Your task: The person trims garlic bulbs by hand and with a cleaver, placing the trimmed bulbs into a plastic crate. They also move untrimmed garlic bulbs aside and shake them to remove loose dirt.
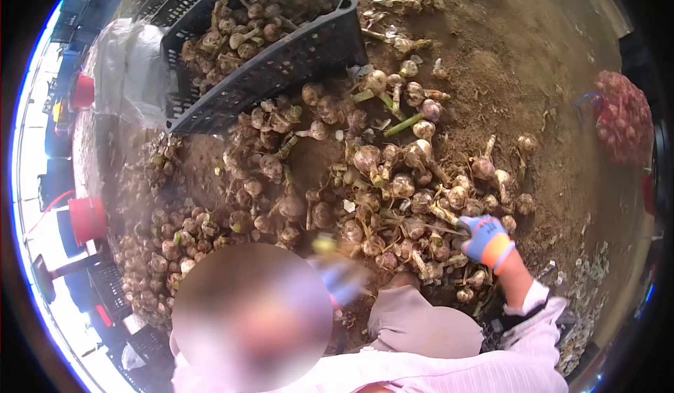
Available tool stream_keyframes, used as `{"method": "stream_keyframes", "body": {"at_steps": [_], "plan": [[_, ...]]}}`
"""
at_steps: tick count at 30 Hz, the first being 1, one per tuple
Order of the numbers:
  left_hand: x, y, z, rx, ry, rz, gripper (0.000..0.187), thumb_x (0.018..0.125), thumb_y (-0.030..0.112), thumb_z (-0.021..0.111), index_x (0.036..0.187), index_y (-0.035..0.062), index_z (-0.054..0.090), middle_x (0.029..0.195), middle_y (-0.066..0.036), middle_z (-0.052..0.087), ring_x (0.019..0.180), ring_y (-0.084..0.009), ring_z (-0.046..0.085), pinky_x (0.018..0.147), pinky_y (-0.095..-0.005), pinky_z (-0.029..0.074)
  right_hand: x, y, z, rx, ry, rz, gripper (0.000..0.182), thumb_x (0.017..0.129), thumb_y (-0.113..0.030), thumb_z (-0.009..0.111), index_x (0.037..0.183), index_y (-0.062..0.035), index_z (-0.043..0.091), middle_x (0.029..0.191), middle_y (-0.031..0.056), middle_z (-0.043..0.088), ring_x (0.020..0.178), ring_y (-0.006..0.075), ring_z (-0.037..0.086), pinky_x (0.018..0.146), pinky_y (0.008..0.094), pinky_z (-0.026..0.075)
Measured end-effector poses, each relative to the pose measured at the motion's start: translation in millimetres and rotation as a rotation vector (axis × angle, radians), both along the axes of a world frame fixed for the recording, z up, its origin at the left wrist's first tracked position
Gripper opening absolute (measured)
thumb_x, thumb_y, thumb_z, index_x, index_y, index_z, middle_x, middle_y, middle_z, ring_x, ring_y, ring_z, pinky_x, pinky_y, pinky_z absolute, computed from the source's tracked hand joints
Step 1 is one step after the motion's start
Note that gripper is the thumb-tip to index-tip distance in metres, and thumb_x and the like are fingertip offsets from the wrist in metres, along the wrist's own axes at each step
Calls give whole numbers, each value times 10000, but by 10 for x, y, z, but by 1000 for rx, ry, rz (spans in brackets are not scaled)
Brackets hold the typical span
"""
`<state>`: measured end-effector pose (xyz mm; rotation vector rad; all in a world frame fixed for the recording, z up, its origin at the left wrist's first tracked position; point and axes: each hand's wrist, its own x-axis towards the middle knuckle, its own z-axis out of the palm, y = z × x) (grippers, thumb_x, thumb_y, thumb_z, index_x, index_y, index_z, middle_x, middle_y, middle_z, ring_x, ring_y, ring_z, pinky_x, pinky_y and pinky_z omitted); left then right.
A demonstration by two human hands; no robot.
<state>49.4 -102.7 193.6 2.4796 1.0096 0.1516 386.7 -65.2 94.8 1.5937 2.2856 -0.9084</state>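
Note:
My right hand (486,242), in a blue and orange work glove, is closed around the dark handle of shears (460,228). Their metal blades point left over the garlic pile (404,186), whose bulbs are dirty and have stems attached. My left hand (345,282), also gloved in blue, is smeared by motion near the lower middle, just left of my knee. A blurred yellowish thing (325,243) shows just above its fingers; whether they hold it I cannot make out. A blurred round patch hides the area left of that hand.
A black plastic crate (281,70) of garlic stands at the upper left. Trimmed-looking bulbs (172,249) are heaped at the left. A red mesh sack (623,118) sits at the far right, and a red bucket (87,220) at the far left. Peel scraps litter the soil.

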Motion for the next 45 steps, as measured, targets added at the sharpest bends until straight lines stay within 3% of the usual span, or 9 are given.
{"method": "stream_keyframes", "body": {"at_steps": [4, 9, 13, 16, 22, 25, 29, 34, 45], "plan": [[-1220, -130, -20, -358, 791, 771, 474, 728, 187, 631, 1150, 29, 488, 1022, -215, 560, 921, -357, 588, 772, -415, 498, -453, 130, 217, -228, 593, -552, 210, 721, -123, 713, 879, -26, 613, 664, 68, 606, 599, 161, 549, 599, 276, 462], [-1625, -26, -103, -606, 1141, 974, 706, 725, 474, 647, 1258, 47, 465, 1187, -215, 552, 1039, -347, 578, 904, -386, 452, -1220, 431, -163, 224, 578, -305, 348, 687, -215, 672, 997, -74, 601, 1223, 191, 526, 1023, 377, 557, 869, 399, 464], [-1226, -57, -1221, -625, 188, 799, 615, 770, 459, 650, 1214, 49, 534, 1057, -167, 635, 974, -282, 616, 842, -353, 477, -1642, 616, -66, 292, 229, -27, 329, 692, -113, 677, 1003, -75, 577, 1245, 208, 497, 1068, 387, 531, 865, 409, 468], [-379, 72, -1656, -1389, -978, 1323, 491, 809, 349, 680, 1148, 18, 549, 981, -97, 642, 817, -178, 635, 665, -293, 522, -1628, 712, -325, 240, 110, 32, 330, 698, -95, 650, 1017, -71, 570, 1117, 174, 583, 973, 347, 587, 807, 407, 483], [689, 259, -1774, -1633, -2247, 1133, 431, 866, 373, 601, 1156, 62, 530, 1035, -100, 616, 856, -258, 627, 754, -390, 520, -1326, 233, -70, 115, 1035, -860, 219, 728, -34, 695, 929, -22, 611, 803, 69, 635, 745, 116, 576, 681, 258, 471], [668, 297, -1497, -1609, -2259, 508, 400, 854, 292, 630, 1155, 48, 529, 1012, -100, 622, 848, -255, 631, 772, -397, 521, -1037, -252, -193, 16, 1007, -739, 263, 745, -73, 705, 974, -7, 593, 882, 51, 654, 787, 110, 576, 725, 257, 474], [404, 149, -1115, -1168, -1281, 913, 488, 762, 155, 699, 1194, 37, 505, 1021, -92, 620, 949, -203, 616, 828, -348, 510, -703, -323, 66, -123, 892, -550, 297, 697, -69, 693, 979, -34, 606, 911, 124, 657, 797, 204, 634, 696, 292, 495], [502, 46, -945, -1109, -1251, 845, 541, 719, 182, 721, 1199, 56, 505, 1039, -102, 618, 996, -187, 593, 858, -356, 496, -792, 11, 648, 129, 353, 125, 416, 592, -263, 726, 935, -81, 575, 819, 123, 584, 793, 304, 586, 685, 408, 461], [521, -90, -812, -1183, -1179, 777, 619, 645, 178, 774, 1187, 55, 503, 1052, -92, 605, 998, -180, 581, 887, -344, 471, -768, 162, 448, 36, 152, 40, 305, 646, -249, 702, 862, -80, 570, 769, 130, 604, 749, 315, 606, 662, 411, 478]]}}
